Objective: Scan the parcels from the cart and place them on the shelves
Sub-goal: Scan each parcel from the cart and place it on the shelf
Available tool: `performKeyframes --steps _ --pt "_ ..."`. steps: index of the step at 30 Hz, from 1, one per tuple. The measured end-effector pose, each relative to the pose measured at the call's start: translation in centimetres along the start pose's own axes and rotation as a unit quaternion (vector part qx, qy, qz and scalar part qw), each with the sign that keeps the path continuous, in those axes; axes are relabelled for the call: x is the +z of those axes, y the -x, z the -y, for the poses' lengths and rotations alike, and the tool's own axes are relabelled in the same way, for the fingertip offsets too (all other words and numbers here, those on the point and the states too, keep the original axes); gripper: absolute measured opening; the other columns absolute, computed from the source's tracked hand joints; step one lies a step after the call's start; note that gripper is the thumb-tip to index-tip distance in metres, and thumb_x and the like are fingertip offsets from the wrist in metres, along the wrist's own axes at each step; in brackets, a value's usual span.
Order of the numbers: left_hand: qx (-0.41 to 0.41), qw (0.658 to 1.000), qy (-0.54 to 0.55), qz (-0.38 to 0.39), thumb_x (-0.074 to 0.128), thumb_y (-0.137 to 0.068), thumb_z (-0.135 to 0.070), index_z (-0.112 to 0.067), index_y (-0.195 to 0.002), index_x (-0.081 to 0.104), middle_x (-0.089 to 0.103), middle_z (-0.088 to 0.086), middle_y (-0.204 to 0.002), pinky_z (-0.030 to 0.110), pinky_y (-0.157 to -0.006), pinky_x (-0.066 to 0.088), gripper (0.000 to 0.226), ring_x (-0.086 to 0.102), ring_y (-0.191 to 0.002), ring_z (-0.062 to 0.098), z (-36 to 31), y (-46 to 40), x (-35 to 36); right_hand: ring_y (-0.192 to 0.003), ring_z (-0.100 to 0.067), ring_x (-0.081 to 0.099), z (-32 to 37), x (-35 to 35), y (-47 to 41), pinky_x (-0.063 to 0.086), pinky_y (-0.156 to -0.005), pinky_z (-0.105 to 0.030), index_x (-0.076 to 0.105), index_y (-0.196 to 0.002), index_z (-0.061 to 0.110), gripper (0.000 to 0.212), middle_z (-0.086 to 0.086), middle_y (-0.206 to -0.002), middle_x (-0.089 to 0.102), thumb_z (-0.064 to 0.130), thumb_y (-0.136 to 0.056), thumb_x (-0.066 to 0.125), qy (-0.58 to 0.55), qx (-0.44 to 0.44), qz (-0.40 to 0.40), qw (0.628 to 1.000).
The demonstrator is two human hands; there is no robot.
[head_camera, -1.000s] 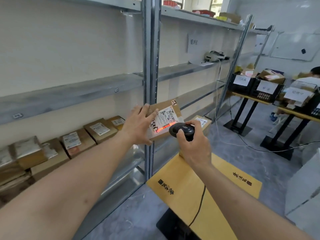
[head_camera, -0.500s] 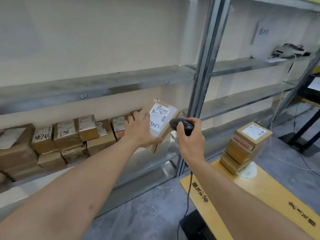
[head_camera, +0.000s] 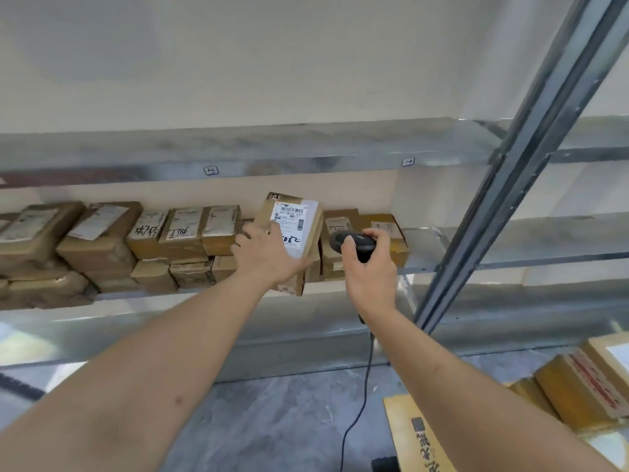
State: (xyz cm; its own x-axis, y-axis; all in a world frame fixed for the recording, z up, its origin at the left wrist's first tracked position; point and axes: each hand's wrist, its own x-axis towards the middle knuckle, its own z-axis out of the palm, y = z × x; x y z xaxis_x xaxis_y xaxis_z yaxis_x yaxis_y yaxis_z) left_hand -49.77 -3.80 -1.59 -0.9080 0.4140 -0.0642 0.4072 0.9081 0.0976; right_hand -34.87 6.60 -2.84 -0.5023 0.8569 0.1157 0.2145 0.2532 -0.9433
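Nearest you, at the bottom right corner, the cart (head_camera: 405, 434) carries a stack of waiting parcels (head_camera: 585, 386), so more are left to do; the scanner cable (head_camera: 360, 400) hangs down just left of the cart's edge, so mind it when you swing back.

Your right hand (head_camera: 369, 270) is wrapped round the scanner (head_camera: 354, 245), fingers curled on the grip, head pointing twd the label side of the box; no beam shows, so prob. the scan's done, tho I can't confirm.

Your left hand (head_camera: 272, 257) clamps the held parcel (head_camera: 292, 229) from below and behind, thumb on its near right edge, label facing you so the barcode stays readable; it sits tilted, above the front edge of the lower shelf (head_camera: 442, 247), not yet set down.

Further in, shelved parcels (head_camera: 136, 240) fill the lower shelf's left and middle, stacked two high, w/ two more boxes (head_camera: 364, 229) right behind the scanner; bare shelf shows only to their right, up to the steel upright (head_camera: 503, 202); the upper shelf (head_camera: 272, 155) caps headroom, so go in low & level.
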Motion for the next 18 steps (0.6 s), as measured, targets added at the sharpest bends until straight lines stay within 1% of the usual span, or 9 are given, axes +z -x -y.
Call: performKeyframes --steps 2,4,8,11,15,18 --pt "-0.036 0.999 0.008 -0.001 0.056 -0.061 -0.097 -0.023 -0.151 0.034 0.039 0.026 -0.137 0.05 -0.1 0.041 0.119 0.047 -0.121 0.045 0.1 -1.3 0.4 -0.091 -0.012 0.067 -0.3 1.0 -1.2 0.056 -0.085 -0.04 0.048 -0.119 0.04 0.026 0.017 -0.098 0.067 0.049 -0.098 0.061 0.001 0.001 0.022 1.0" --pt "-0.064 0.998 0.015 0.003 0.057 -0.062 -0.097 -0.025 -0.152 0.034 0.04 0.026 -0.138 0.051 -0.101 0.041 0.118 0.047 -0.122 0.046 0.3 -2.6 0.6 -0.091 -0.013 0.068 -0.4 2.1 -2.3 0.058 -0.086 -0.043 0.048 -0.121 0.039 0.028 0.016 -0.099 0.067 0.049 -0.098 0.061 0.003 0.002 0.046 0.999" --pt "-0.099 0.995 0.021 0.017 0.055 -0.061 -0.1 -0.028 -0.148 0.038 0.044 0.026 -0.134 0.051 -0.1 0.044 0.114 0.049 -0.12 0.045 1.1 -5.6 1.4 -0.089 -0.006 0.064 -0.3 4.1 -4.5 0.057 -0.083 -0.039 0.048 -0.122 0.035 0.028 0.017 -0.097 0.065 0.045 -0.1 0.062 0.015 -0.011 0.066 0.998" --pt "-0.108 0.994 0.02 0.023 0.055 -0.06 -0.101 -0.029 -0.147 0.039 0.045 0.027 -0.136 0.052 -0.102 0.044 0.114 0.048 -0.124 0.046 1.8 -8.2 2.3 -0.087 -0.002 0.062 -0.4 5.8 -6.0 0.052 -0.078 -0.032 0.047 -0.122 0.036 0.026 0.02 -0.096 0.062 0.044 -0.102 0.061 0.022 -0.005 0.074 0.997" --pt "-0.116 0.992 0.039 0.032 0.052 -0.059 -0.102 -0.032 -0.147 0.04 0.042 0.027 -0.137 0.052 -0.103 0.043 0.113 0.045 -0.125 0.046 2.2 -11.0 3.5 -0.088 -0.004 0.064 -0.6 7.9 -7.5 0.047 -0.073 -0.027 0.048 -0.128 0.036 0.031 0.013 -0.1 0.066 0.046 -0.101 0.06 0.038 0.008 0.083 0.996" --pt "-0.12 0.991 0.046 0.031 0.05 -0.058 -0.103 -0.03 -0.147 0.04 0.04 0.027 -0.138 0.052 -0.103 0.043 0.116 0.043 -0.126 0.046 2.1 -12.6 4.1 -0.092 -0.011 0.066 -0.8 9.0 -8.5 0.048 -0.075 -0.029 0.047 -0.13 0.036 0.033 0.011 -0.104 0.067 0.048 -0.102 0.058 0.049 0.015 0.087 0.995"
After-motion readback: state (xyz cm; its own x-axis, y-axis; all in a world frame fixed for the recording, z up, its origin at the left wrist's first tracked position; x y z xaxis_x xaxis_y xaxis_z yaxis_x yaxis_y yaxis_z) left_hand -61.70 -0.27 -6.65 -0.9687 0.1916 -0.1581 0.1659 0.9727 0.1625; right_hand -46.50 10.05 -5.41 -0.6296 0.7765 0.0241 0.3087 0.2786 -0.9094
